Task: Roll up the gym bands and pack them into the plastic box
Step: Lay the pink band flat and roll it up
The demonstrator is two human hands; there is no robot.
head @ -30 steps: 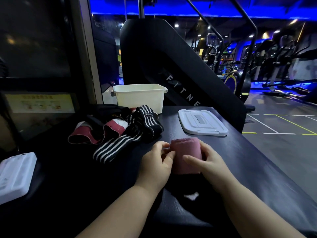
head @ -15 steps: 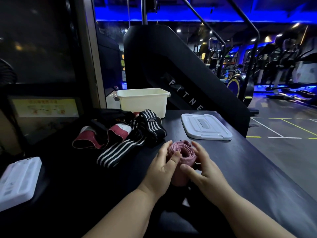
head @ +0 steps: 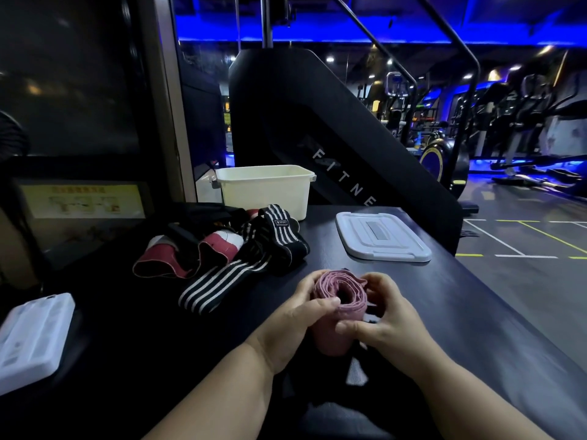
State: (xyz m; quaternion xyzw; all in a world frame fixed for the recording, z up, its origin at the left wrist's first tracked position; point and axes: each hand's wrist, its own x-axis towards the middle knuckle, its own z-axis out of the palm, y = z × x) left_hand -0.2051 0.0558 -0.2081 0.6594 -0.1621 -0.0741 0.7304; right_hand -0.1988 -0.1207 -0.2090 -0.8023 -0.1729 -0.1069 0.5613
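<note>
1. Left hand [head: 298, 315] and right hand [head: 384, 319] are both grasping the pink band [head: 336, 301]. It is coiled and standing on end at the near middle of the bench [head: 470, 312], with its hollow core facing up.
2. Left thumb is pressing on the coil's near rim; right fingers are curling round its right side.
3. The turns are looking slack. Doing this well probably means squeezing the layers tight and pinning the loose end before lifting, or the coil may spring open.
4. Plastic box [head: 263, 193] is sitting open at the far edge. Its lid [head: 381, 239] is lying flat to the right, well apart from it.
5. A pile of unrolled bands [head: 228, 249] is lying between coil and box, toward the left. The gap between pile and lid is looking like the open lane.
6. The bench's right edge is running close beside the right hand, so room is tighter there. A white tray [head: 31, 338] is lying at the near left, well apart.
</note>
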